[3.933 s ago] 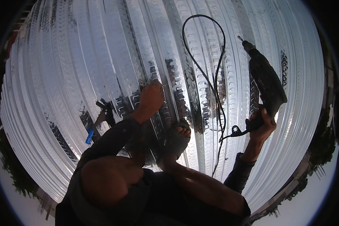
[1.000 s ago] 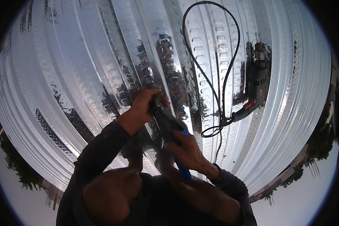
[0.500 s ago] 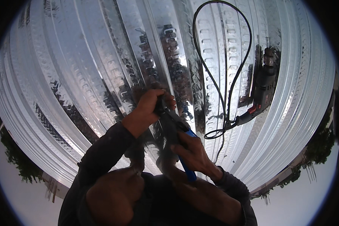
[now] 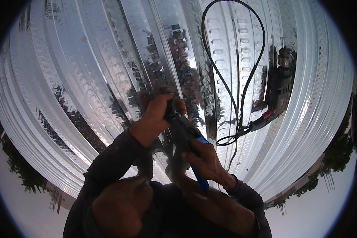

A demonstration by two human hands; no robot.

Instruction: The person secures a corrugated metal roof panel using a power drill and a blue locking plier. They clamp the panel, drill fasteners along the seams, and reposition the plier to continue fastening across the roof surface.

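Observation:
In front of my bare knees, both hands are on a long hand tool [image 4: 187,125] with a dark head and blue handles; its exact kind is unclear. My right hand [image 4: 205,159] is closed around the handles, with one blue end poking out below the palm toward my thigh. Further forward, my left hand [image 4: 159,110] is closed around the dark front end of the tool, close to a raised seam [image 4: 171,75] of the shiny metal sheeting. What the tool's tip touches is hidden by the left fingers.
Ribbed silvery metal sheeting [image 4: 83,51] curves away on all sides under me. To the right lies a dark power drill [image 4: 279,89] with a bit fitted. Its black cord [image 4: 262,29] makes a big loop between the drill and my hands. Trees [image 4: 339,152] show beyond the edges.
Hardly anything differs. Both hands keep their grip on the tool, shifted very slightly in the picture; the drill and cord lie as before.

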